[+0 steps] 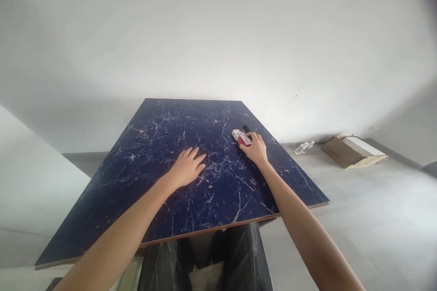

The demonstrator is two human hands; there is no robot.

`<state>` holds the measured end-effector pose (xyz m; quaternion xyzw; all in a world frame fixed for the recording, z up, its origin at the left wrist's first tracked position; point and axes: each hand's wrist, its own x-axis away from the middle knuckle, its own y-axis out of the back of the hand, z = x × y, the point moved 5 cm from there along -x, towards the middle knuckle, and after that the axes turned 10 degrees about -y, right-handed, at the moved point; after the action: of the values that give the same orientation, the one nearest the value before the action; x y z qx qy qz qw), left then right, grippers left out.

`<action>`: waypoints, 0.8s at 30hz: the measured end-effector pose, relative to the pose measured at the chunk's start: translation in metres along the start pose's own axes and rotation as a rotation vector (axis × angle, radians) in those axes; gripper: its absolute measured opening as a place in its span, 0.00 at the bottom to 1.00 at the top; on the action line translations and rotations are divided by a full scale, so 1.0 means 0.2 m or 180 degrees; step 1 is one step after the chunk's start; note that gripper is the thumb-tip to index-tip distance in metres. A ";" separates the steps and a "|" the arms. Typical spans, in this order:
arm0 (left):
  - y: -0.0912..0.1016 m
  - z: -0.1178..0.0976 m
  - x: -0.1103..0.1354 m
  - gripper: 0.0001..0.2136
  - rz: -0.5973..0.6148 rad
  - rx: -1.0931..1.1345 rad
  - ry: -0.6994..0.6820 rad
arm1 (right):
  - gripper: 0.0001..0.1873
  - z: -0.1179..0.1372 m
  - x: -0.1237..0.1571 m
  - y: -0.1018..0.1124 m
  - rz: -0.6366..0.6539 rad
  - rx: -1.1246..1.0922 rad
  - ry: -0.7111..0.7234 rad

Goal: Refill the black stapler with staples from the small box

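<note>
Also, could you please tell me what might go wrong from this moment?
The right hand has the small rectangular red-and-white box, likely cardboard, by one end, so it might twist or slip.

The small black object, apparently cylindrical, is very close to that hand; a finger could knock it, and it might roll.

Both are nearer the right edge of the dark-blue, white-veined tabletop than the left, so a sideways knock could perhaps send one over.
</note>
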<state>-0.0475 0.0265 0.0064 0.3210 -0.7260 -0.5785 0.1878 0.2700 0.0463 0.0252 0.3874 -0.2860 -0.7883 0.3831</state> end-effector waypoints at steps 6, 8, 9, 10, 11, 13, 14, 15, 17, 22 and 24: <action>0.12 0.08 0.00 0.26 -0.0637 -0.0141 0.0270 | 0.24 0.46 0.12 -0.23 0.0351 -0.0297 0.0371; 0.20 0.17 0.03 0.23 -0.1004 -0.0180 0.0617 | 0.23 0.68 0.21 -0.34 0.0493 -0.0432 0.0543; 0.24 0.24 0.05 0.22 -0.1167 -0.0148 0.0828 | 0.23 0.80 0.26 -0.39 0.0566 -0.0487 0.0622; 0.27 0.31 0.08 0.20 -0.1303 -0.0077 0.1049 | 0.24 0.92 0.32 -0.45 0.0655 -0.0518 0.0685; 0.30 0.39 0.11 0.20 -0.1408 0.0022 0.1260 | 0.24 1.04 0.38 -0.51 0.0743 -0.0522 0.0719; 0.34 0.54 0.20 0.18 -0.1560 0.0243 0.1583 | 0.21 1.27 0.50 -0.60 0.0856 -0.0482 0.0664; 0.35 0.61 0.26 0.17 -0.1628 0.0349 0.1688 | 0.20 1.37 0.56 -0.64 0.0900 -0.0450 0.0662; 0.37 0.68 0.31 0.17 -0.1697 0.0452 0.1763 | 0.20 1.47 0.61 -0.67 0.0915 -0.0426 0.0692; 0.39 0.77 0.40 0.16 -0.1823 0.0667 0.1864 | 0.25 1.59 0.70 -0.71 0.1000 -0.0459 0.0806; 0.45 0.85 0.52 0.16 -0.1585 0.0872 0.1844 | 0.48 1.57 0.71 -0.73 0.1418 -0.0851 0.1165; 0.48 0.85 0.53 0.20 -0.1402 0.0837 0.1809 | 0.49 1.49 0.68 -0.73 0.1588 -0.1028 0.1283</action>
<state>-0.2562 0.0884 0.0433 0.6383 -0.6266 -0.3948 0.2100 -0.0889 0.0598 0.0229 0.3879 -0.1622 -0.6132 0.6687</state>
